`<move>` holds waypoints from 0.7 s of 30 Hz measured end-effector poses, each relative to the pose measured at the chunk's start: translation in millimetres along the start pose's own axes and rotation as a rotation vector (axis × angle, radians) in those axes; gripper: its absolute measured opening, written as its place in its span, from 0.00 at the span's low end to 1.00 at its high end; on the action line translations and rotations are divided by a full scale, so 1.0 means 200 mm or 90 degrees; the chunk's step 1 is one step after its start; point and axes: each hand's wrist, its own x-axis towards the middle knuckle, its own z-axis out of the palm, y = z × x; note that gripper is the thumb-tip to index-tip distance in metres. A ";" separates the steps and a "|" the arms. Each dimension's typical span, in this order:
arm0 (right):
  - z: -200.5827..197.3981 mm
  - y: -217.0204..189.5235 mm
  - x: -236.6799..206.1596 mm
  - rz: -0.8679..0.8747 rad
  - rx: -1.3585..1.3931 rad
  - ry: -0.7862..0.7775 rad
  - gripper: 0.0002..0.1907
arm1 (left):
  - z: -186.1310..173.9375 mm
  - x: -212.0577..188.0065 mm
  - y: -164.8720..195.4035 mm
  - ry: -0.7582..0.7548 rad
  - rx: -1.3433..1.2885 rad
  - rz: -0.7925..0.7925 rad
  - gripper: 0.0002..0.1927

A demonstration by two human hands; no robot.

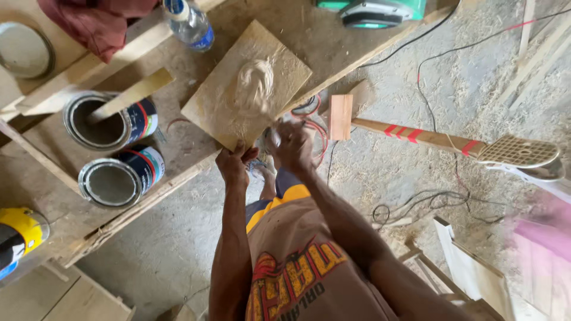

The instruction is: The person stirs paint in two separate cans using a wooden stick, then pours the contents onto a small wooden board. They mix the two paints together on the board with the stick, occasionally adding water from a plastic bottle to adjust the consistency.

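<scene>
Left hand (233, 163) pinches the near corner of the square wooden board (247, 83), fingers curled tight on its edge where it overhangs the workbench's (53, 148) front edge. Right hand (291, 145) sits just beside that corner, fist closed; on what, I cannot tell. One pale, creamy lump of putty (254, 86) sits mid-board. Two open round metal paint cans (110, 119) stand left of it, a flat wooden stick (134, 94) leaning in the farther one.

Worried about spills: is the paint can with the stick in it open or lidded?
Open: the paint can has no lid, and a wooden stick leans out of its mouth.
</scene>
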 end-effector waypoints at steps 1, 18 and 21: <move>0.00 -0.02 -0.01 0.007 -0.011 -0.004 0.06 | 0.00 0.00 0.00 -0.015 0.002 0.007 0.14; -0.15 0.04 0.39 -0.202 -0.222 -0.108 0.14 | 0.01 -0.02 0.02 -0.007 0.018 0.005 0.12; -0.14 0.09 0.50 -0.155 -0.258 -0.111 0.12 | 0.00 -0.01 0.02 -0.011 0.029 0.006 0.12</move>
